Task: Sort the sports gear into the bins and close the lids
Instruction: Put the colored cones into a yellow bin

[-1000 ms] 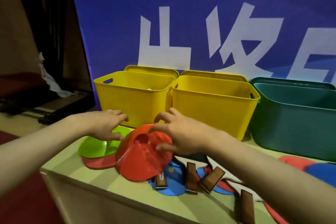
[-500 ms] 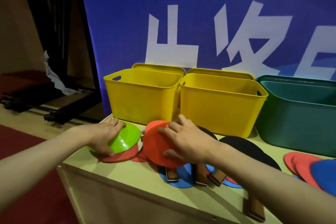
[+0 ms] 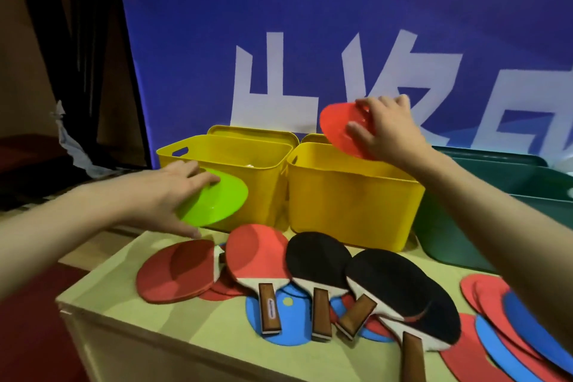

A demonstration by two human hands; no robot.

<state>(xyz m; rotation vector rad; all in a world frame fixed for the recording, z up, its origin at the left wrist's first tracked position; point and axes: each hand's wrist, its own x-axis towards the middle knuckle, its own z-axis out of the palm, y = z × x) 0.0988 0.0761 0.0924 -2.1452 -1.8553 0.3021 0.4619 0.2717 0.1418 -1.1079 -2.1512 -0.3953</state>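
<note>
above the right yellow bin (image 3: 353,208), red disc (image 3: 338,130) in right hand (image 3: 387,130)

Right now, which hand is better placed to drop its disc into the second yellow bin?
Right hand: its red disc is raised above that bin. The left hand holds the green disc lower, before the other bin.

Landmark: middle bin (image 3: 353,211). Another bin (image 3: 248,186) stood touching its left side, a third bin (image 3: 496,220) to its right. Paddles (image 3: 341,276) lay on the table (image 3: 173,319) before it; lids (image 3: 251,130) stood behind it.
</note>
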